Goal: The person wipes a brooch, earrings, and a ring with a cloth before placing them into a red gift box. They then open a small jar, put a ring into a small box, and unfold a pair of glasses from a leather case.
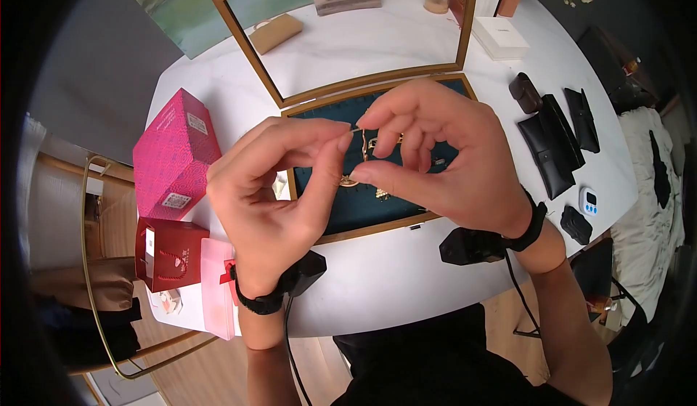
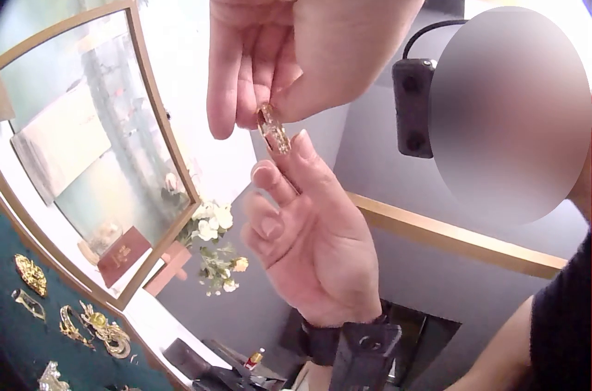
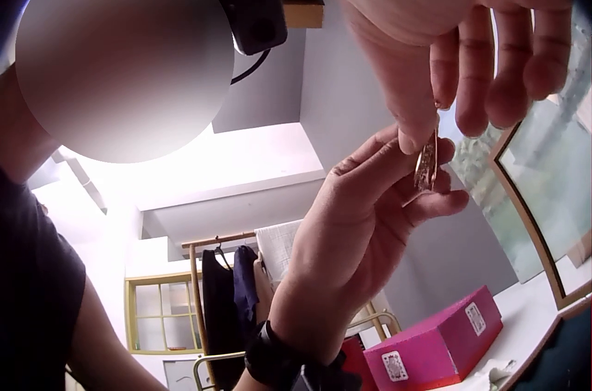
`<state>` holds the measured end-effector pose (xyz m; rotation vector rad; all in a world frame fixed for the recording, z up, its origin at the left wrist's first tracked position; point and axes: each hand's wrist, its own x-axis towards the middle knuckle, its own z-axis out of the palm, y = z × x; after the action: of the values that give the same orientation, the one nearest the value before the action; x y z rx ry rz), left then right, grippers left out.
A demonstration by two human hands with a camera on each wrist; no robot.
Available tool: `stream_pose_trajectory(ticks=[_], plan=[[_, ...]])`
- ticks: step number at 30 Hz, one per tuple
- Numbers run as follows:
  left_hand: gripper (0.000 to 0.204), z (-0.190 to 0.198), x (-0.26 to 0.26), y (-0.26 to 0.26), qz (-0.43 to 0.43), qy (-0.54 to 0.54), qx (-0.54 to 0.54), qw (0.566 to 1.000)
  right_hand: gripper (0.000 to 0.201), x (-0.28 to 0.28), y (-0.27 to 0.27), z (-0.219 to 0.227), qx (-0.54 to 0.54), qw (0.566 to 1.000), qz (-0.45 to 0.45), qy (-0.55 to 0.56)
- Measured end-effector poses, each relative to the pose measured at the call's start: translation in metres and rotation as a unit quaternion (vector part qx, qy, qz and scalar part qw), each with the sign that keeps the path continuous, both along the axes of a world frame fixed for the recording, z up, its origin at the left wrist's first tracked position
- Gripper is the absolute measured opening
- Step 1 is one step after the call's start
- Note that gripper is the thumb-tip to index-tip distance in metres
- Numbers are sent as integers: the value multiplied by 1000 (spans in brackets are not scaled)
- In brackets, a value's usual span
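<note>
A small gold jewelry piece (image 1: 364,144) is held up between both hands, above a shallow wood-framed case (image 1: 348,233) lined in dark teal. The left hand (image 1: 279,188) pinches the piece between thumb and index finger. The right hand (image 1: 450,160) has its index fingertip at the upper end and its thumb near the lower end, other fingers loosely bent. In the left wrist view the piece (image 2: 274,129) shows a patterned, glittering surface; in the right wrist view it (image 3: 426,164) appears narrow. Other gold pieces (image 2: 102,328) lie on the lining, partly hidden by the hands in the head view.
The case's framed glass lid (image 1: 279,101) stands raised behind. Left are a pink box (image 1: 174,155), a red bag (image 1: 170,253) and a pale pink box (image 1: 216,290). Right are dark pouches (image 1: 548,144) and a small white-blue device (image 1: 588,201). A white box (image 1: 501,37) sits at back right.
</note>
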<state>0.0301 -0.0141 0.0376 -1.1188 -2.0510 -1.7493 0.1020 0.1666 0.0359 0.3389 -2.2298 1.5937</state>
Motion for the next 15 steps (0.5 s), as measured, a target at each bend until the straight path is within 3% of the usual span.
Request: stream_pose_trajectory(ticks=[15], plan=[[9, 0, -2, 3, -8, 57, -18, 998, 29, -2, 1, -4, -4, 1000, 3, 12]])
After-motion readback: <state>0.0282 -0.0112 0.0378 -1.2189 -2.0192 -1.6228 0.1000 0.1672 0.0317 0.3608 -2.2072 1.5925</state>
